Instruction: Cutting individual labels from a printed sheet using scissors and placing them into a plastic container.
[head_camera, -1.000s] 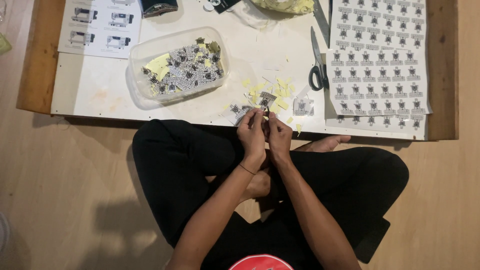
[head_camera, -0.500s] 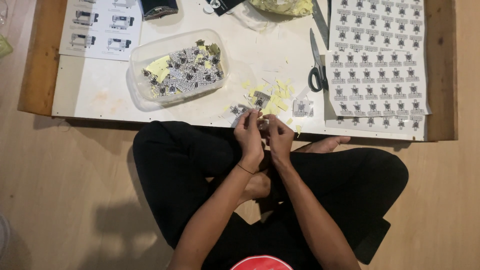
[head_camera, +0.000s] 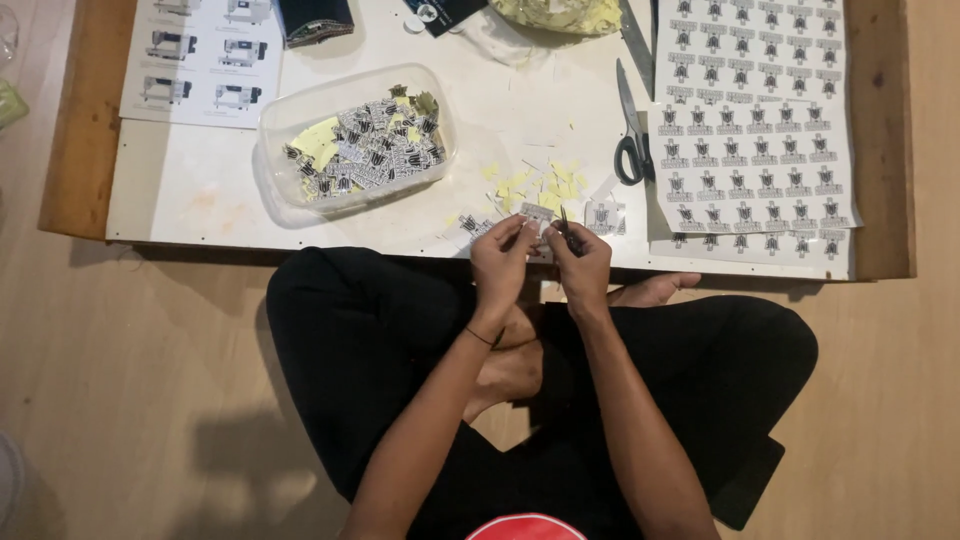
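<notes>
Two hands: my left hand (head_camera: 503, 258) and right hand (head_camera: 580, 262) pinch one small white printed sticker (head_camera: 537, 214) at tabletop (head_camera: 200, 195) edge; one black-handled scissors (head_camera: 630, 125), one clear plastic tub (head_camera: 352, 140) nearby.

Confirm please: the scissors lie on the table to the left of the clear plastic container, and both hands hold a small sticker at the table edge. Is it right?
Not quite. In the head view the scissors lie to the right of the clear plastic container, beside the sticker sheet. The rest holds: the left hand and right hand hold a small sticker at the table edge.
</notes>
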